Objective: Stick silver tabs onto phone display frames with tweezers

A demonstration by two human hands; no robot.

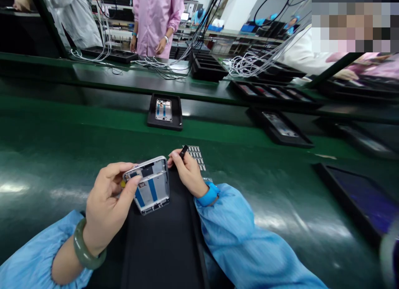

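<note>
Pinching a phone frame (152, 185) in the left hand (106, 201).

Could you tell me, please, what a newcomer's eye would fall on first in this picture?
The silver phone frame with blue strips comes first, at centre, gripped by the left hand above a black mat. Just right of it, the right hand pinches a small black tool. At the top, a person in a pink coat stands across the bench.
</note>
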